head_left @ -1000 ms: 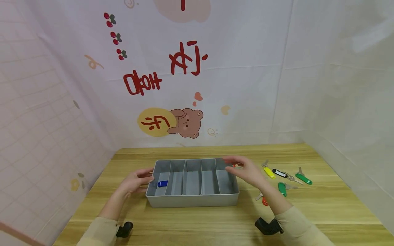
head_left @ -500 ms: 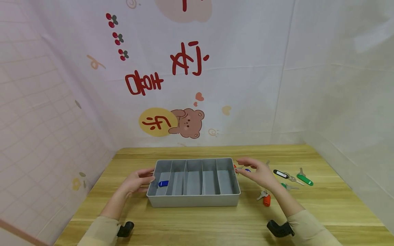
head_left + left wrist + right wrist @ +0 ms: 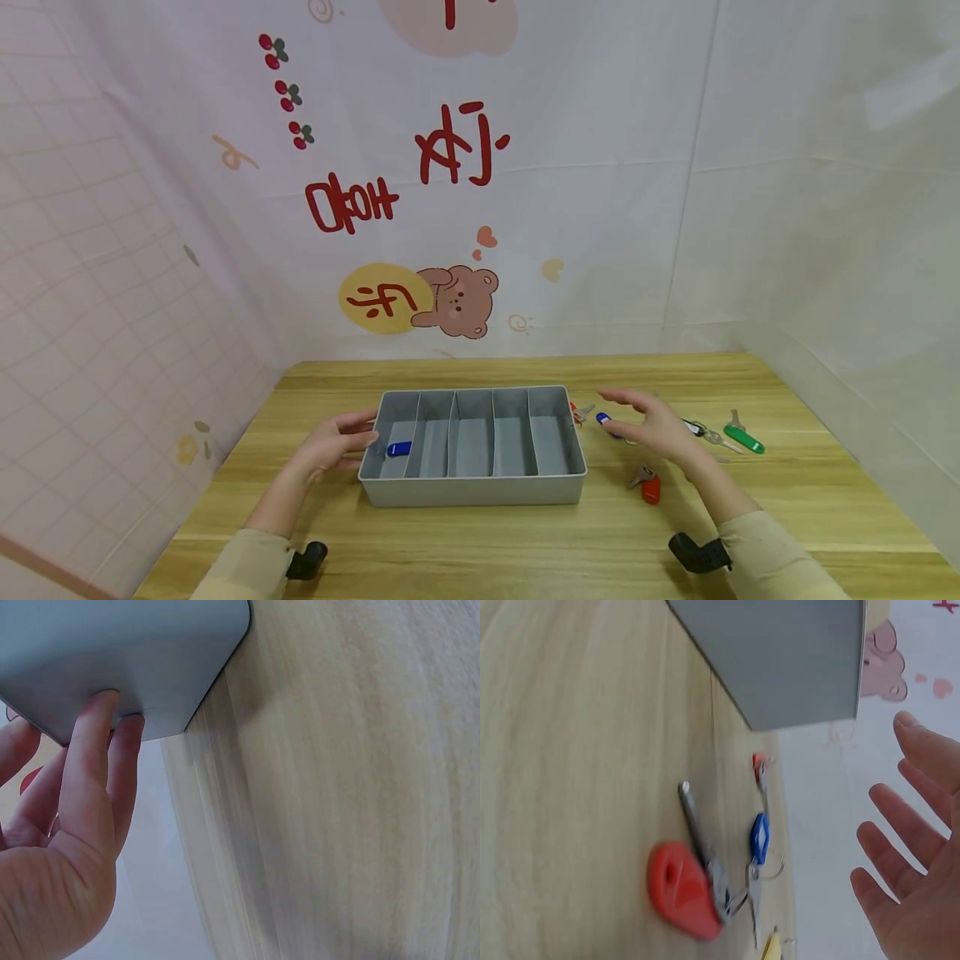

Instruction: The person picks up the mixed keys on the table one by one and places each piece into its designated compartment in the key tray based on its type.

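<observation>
Grey tray, five compartments, stands on the desk toward its back edge, roughly midway between the left and right edges. A blue tag lies in its leftmost compartment. The left hand is extended, its fingers against the tray's outer left end wall. The right hand is spread wide, raised right of the tray, near a second blue tag with key. A red tag with key lies beyond the tray's front right corner; another red tag sits near its back right corner. Toward the desk's right edge: a green tag and a black tag, partly hidden. Behind stands a printed backdrop.
</observation>
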The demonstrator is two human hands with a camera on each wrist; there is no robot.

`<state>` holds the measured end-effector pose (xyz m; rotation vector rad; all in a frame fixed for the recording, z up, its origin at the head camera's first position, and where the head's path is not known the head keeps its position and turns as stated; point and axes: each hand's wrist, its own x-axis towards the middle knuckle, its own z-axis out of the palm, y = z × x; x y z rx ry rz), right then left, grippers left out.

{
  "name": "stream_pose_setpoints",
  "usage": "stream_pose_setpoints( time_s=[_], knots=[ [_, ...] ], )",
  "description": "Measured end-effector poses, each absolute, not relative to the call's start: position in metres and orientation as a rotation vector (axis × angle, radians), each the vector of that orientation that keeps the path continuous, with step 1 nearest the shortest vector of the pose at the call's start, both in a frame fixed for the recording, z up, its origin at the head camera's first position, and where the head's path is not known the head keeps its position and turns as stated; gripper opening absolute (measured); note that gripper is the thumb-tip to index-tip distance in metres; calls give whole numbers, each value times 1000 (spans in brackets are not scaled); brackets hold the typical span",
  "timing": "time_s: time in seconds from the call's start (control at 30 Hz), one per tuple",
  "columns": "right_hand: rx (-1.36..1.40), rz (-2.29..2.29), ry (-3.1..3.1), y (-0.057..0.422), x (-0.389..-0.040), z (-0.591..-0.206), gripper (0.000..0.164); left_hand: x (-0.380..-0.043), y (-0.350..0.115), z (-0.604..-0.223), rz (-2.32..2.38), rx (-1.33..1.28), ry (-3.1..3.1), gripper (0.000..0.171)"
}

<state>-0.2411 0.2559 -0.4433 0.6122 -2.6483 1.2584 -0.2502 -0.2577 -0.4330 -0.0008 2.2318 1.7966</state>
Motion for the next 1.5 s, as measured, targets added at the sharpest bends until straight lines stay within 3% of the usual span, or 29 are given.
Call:
stream_pose_setpoints(
  time_s=[1.0,1.5],
  knots=[
    [529,1268,-2820,290,-254,-468,49,-249,-258,-434,1808,-2,2216,63],
    [533,1156,-2841,293,-257,-473,35,-248,-258,-433,1815,-4,2205,62]
  ],
)
